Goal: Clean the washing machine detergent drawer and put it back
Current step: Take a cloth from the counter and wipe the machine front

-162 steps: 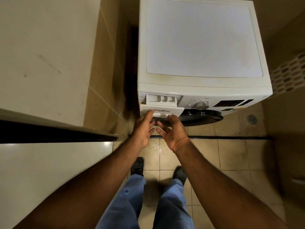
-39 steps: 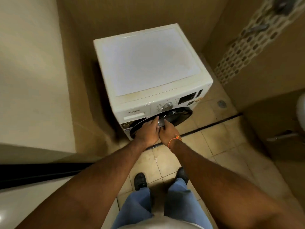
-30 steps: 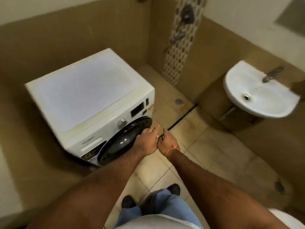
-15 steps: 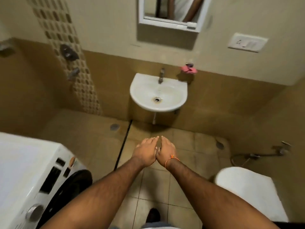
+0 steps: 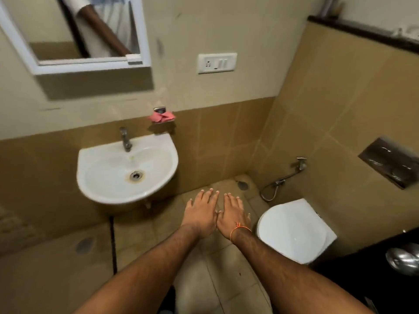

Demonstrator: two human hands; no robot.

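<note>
My left hand (image 5: pixel 200 213) and my right hand (image 5: pixel 233 214) are stretched out side by side over the tiled floor, palms down, fingers straight, thumbs touching. Both hold nothing. An orange thread circles my right wrist. The washing machine and its detergent drawer are out of view.
A white wall sink (image 5: pixel 127 171) with a tap (image 5: pixel 124 139) hangs at the left. A closed white toilet (image 5: pixel 294 230) stands at the right, with a hose sprayer (image 5: pixel 283 180) on the wall beside it. A mirror (image 5: pixel 84 32), a switch plate (image 5: pixel 217 63) and a pink soap holder (image 5: pixel 162 116) are on the far wall.
The detergent drawer was pushed shut earlier. The view has swung right, away from the washing machine, which has left the frame. My hands stay together, fingers now straighter.
</note>
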